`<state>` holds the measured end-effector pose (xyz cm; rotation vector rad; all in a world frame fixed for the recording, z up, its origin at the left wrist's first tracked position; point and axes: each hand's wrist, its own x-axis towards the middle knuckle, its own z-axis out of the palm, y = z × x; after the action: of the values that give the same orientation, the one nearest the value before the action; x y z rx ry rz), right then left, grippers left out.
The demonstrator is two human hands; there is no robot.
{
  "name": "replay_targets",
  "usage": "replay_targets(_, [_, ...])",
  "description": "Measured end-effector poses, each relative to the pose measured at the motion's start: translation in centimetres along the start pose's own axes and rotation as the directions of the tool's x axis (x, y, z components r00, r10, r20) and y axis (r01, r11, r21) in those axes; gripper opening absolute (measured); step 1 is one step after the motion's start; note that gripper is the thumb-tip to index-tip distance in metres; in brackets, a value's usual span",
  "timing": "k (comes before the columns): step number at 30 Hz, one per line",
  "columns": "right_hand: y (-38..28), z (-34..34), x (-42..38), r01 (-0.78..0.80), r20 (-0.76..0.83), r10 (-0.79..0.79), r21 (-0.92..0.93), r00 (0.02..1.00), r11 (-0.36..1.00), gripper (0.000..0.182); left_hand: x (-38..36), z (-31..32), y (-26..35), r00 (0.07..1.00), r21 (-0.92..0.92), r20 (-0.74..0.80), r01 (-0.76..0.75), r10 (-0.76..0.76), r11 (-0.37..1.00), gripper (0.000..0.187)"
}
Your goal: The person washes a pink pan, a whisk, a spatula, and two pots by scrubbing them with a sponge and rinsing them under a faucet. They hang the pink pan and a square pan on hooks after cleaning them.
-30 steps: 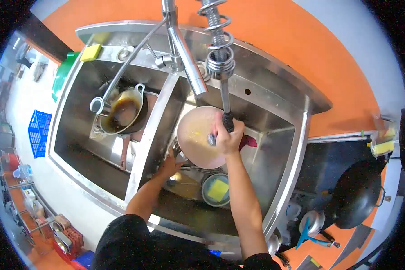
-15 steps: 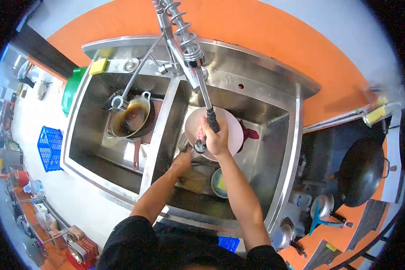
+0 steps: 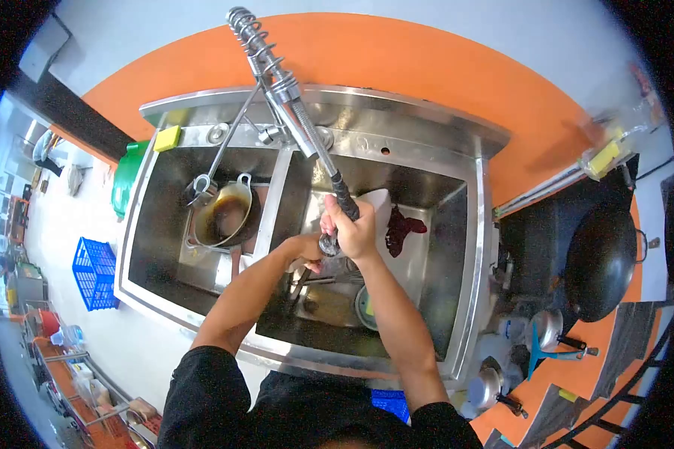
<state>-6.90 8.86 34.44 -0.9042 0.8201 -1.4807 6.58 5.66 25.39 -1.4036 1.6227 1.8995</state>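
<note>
My right hand is wrapped round the black grip of the spray faucet, whose nozzle points down into the right sink basin. Just left of the nozzle, my left hand is curled with its fingers partly hidden; what it holds cannot be made out. Behind my right hand a white dish shows only in part. A dark red cloth lies to its right on the basin floor. Below the hands sits a small bowl with a yellow-green sponge, partly covered by my right forearm.
The left basin holds a pot with brown residue. A yellow sponge rests on the sink's back ledge. On the floor to the left stands a blue crate. A black wok and several pans are at the right.
My left hand has come up close under the nozzle; the metal utensil seen at it before is no longer visible there. Much less of the white dish shows. The view has shifted slightly.
</note>
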Motion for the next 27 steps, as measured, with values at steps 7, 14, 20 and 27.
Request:
replay_targets(7, [-0.6,-3.6,1.7,0.287,0.074,-0.303,-0.588,0.950,0.757,0.030,1.0,-1.2,0.1,0.992,0.398,-0.002,0.120,-0.130,0.909,0.038])
replay_targets(14, [-0.1,-7.8,0.9,0.403,0.094,-0.545,-0.778,0.833,0.482,0.028,-4.7,-0.7,1.1,0.991,0.162,-0.082,0.122,-0.109,0.979,0.038])
replay_targets(20, [15.8,-21.4,-11.0,-0.400,-0.385,0.122,-0.905,0.915,0.144,0.025,-9.0,0.0,-1.0,0.986,-0.425,0.118,0.155,-0.115,0.892,0.036])
replay_targets(27, [23.6,-22.0,-22.4,-0.177,-0.293,0.641,-0.955,0.710,-0.240,0.050,-12.7,3.8,-3.0,0.993,-0.736,0.109,0.107,-0.039,0.669,0.028])
